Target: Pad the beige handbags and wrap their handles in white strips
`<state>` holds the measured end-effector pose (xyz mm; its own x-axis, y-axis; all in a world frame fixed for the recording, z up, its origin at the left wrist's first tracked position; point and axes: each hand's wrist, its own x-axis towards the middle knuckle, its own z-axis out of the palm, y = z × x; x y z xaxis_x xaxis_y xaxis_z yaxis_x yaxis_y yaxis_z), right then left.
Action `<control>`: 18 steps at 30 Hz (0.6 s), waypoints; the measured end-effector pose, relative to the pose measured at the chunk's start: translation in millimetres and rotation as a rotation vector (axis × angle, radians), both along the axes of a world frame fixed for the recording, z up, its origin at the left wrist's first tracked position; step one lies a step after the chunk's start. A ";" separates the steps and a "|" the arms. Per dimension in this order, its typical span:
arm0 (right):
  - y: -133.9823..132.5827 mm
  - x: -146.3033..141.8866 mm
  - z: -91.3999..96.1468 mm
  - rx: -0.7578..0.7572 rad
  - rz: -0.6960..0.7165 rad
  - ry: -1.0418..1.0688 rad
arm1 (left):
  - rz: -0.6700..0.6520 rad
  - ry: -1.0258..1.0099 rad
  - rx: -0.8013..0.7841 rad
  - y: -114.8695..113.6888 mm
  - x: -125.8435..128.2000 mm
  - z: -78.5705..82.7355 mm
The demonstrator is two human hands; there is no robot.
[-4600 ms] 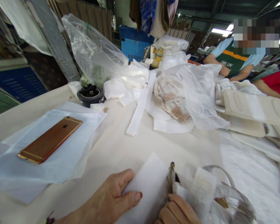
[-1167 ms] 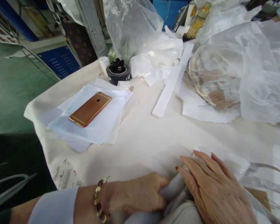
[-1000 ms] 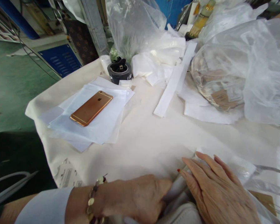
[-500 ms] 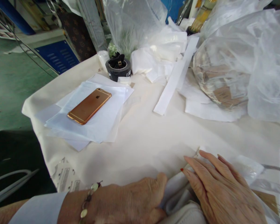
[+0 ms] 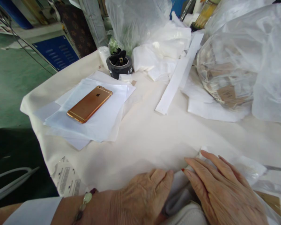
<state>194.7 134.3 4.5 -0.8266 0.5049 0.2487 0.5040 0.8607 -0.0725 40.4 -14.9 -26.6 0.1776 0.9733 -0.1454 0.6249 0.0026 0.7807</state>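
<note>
My left hand [image 5: 140,197] lies flat at the bottom of the view, fingers stretched out, pressing on white wrapping paper [image 5: 178,187] folded over a pale item. My right hand [image 5: 221,190] rests flat beside it on the same wrapped bundle, fingers spread and pointing up-left. Neither hand grips anything. A beaded bracelet [image 5: 84,203] shows on my left wrist. What lies under the paper is mostly hidden.
A gold phone [image 5: 89,103] lies on white sheets [image 5: 103,122] at the left. A black tape roll [image 5: 119,67] stands behind it. A white paper strip [image 5: 178,81], crumpled paper and clear plastic bags [image 5: 236,62] fill the back and right. The table edge [image 5: 35,122] drops off at the left.
My left hand has uncurled from a closed grip on the paper and now lies flat. My right hand has stayed flat in place. The view has tilted down since the oldest frame.
</note>
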 end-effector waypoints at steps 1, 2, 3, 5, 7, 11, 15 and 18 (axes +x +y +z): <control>0.0 -0.5 0.5 0.003 -0.002 0.000 | -0.043 0.040 0.005 0.7 -1.5 4.6; 0.2 -0.8 1.3 0.007 -0.010 0.003 | -0.086 0.072 0.005 2.8 -3.1 9.1; 0.9 -1.0 2.5 0.010 -0.018 0.005 | -0.122 0.087 0.001 6.0 -4.3 12.8; 3.5 -0.6 5.6 0.020 0.006 -0.011 | -0.161 0.046 -0.033 13.7 -4.7 17.3; 7.5 1.1 8.7 0.040 0.080 -0.053 | -0.151 0.017 -0.067 20.6 -2.4 18.5; 14.3 5.5 11.8 0.085 0.147 -0.097 | -0.220 0.140 0.029 28.2 1.4 19.8; 15.6 6.1 11.9 0.091 0.160 -0.111 | -0.334 0.216 0.153 31.4 -1.6 23.4; 14.5 4.1 11.4 0.098 0.158 -0.097 | -0.341 0.282 0.227 31.6 -3.4 21.9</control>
<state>198.8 148.8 15.9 -0.9162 0.3442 0.2053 0.3625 0.9302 0.0578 37.1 16.6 -4.7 0.4753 0.8794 -0.0252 0.7477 -0.3887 0.5383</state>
